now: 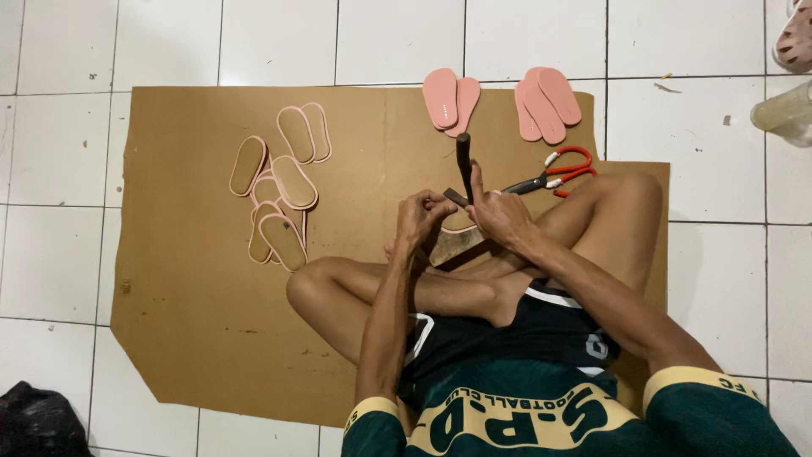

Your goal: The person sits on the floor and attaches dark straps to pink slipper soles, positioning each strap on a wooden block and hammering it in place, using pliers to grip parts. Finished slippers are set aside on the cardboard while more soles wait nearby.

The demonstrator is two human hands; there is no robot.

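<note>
Head view showed your left hand (420,218) pinching the pink sole (458,228) against the block (452,245) on your legs, steadying it, while your right hand (501,216) closed around the dark-handled tool (464,161).

A pink-rimmed sole piece (461,228), mostly hidden, lies under a dark-handled knife (463,162) standing upright near the cardboard sheet's (194,279) far edge, right of its middle.
</note>
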